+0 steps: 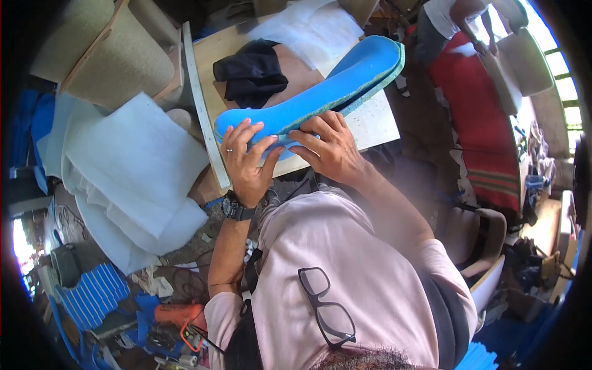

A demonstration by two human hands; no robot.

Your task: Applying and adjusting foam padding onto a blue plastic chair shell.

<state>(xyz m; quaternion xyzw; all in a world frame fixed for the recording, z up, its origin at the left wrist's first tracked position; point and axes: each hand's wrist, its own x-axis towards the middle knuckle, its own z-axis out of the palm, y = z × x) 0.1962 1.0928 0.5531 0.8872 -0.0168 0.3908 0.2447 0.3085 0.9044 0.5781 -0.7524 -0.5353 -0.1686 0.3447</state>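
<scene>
A long, bent blue foam pad (320,86) with a rough green foam edge lies slantwise over the worktable, its far end up to the right. A dark gap runs between its layers along the near side. My left hand (246,160) grips the near left end, fingers on the blue face and thumb at the lower edge. Close beside it, my right hand (333,148) pinches the near edge with curled fingers. What lies under the fingertips is hidden.
On the worktable (376,126) lie a black cloth (253,71) and white wadding (308,31). White sheets (132,160) are piled to the left, below beige upholstered pieces (123,58). A red-covered surface (475,123) stands right; another person (441,28) is beyond. An orange tool (179,314) lies lower left.
</scene>
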